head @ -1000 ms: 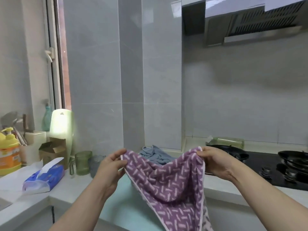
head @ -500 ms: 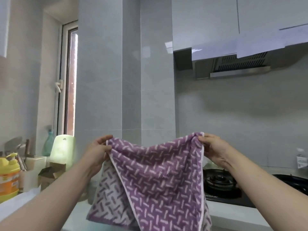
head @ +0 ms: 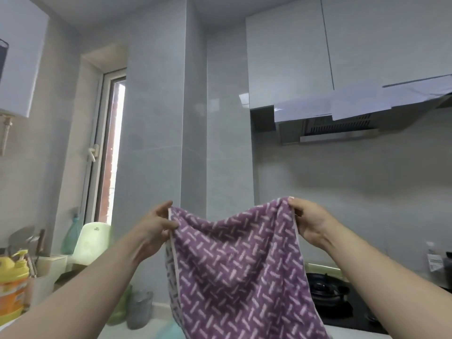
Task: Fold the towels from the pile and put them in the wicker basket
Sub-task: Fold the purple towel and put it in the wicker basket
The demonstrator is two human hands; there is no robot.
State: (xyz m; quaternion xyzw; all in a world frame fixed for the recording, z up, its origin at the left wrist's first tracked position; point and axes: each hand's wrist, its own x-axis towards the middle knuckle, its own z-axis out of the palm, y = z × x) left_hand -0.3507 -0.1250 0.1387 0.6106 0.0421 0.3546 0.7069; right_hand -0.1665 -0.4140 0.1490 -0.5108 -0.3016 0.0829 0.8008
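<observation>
Grey-tiled kitchen, range hood (head: 337, 128) upper right, gas hob (head: 327, 294) low right. Purple patterned towel (head: 234, 270) held up in the air in front of the wall — left hand (head: 151, 228) pinches its top left corner, right hand (head: 308, 221) pinches the top right; cloth sags between, hangs down. Yellow bottle (head: 12, 287) far left on the surface.

Place: it was a home kitchen.
Evidence: range hood (head: 337, 128), gas stove (head: 327, 297), wall cabinets (head: 288, 57), dish-soap bottle (head: 12, 285).
</observation>
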